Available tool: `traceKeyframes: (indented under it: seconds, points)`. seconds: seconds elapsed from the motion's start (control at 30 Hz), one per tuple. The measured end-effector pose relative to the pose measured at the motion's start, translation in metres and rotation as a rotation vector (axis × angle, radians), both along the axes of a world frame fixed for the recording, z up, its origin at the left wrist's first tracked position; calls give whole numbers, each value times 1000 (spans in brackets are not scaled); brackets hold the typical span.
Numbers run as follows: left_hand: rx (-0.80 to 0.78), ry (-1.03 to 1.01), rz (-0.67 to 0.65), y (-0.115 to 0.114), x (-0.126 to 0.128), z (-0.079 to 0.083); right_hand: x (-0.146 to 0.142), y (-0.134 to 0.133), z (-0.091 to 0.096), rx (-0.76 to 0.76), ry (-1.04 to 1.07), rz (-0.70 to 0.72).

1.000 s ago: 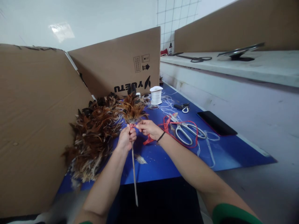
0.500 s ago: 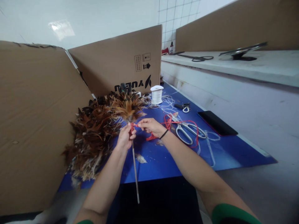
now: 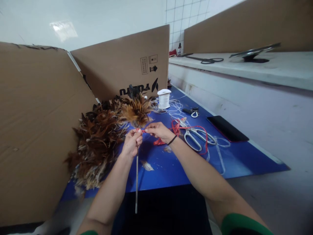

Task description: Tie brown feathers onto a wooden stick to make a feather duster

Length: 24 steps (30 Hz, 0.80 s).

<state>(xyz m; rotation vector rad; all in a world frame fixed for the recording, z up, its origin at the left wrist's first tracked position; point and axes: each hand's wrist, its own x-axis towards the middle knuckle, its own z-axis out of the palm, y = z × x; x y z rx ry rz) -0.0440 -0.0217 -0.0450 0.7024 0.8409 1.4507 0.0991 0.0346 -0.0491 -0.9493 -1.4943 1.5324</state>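
A thin stick (image 3: 137,182) topped by a tuft of brown and black feathers (image 3: 137,110) stands nearly upright over the table's front edge. My left hand (image 3: 132,142) is closed around it just below the feathers. Red ribbon (image 3: 143,131) wraps the stick at that spot, and my right hand (image 3: 158,131) pinches its end between thumb and fingertips, close beside the left. More red ribbon (image 3: 176,128) lies in a loose tangle to the right, partly over white-handled scissors (image 3: 193,138). The exact wrap under my left fingers is hidden.
On the left of the blue table (image 3: 166,173) lies a large heap of brown feathers (image 3: 100,140) against cardboard panels (image 3: 36,130). Behind are a white spool (image 3: 164,99) with loose clear string and small black snips (image 3: 190,112). A dark phone (image 3: 227,128) lies at right.
The stick's lower end has swung left, and the feather tuft has turned and tipped slightly to the right. Both hands keep their grip in about the same place.
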Motion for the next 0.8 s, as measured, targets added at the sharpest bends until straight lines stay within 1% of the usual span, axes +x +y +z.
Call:
traceKeyframes:
  seconds: [0.1,0.27,0.6,0.7,0.8]
  points:
    - [14,-12,0,1,-3,2,4,2,0,33,-11,15]
    - [25,5,44,3,-8,3,13,6,2,58,-37,15]
    - [33,14,119,7,-15,2,31,19,1,70,-127,-75]
    - [37,36,113,9,-15,0,34,21,0,146,-147,-76]
    - [28,58,122,10,-16,-1,34,23,-2,231,-186,-28]
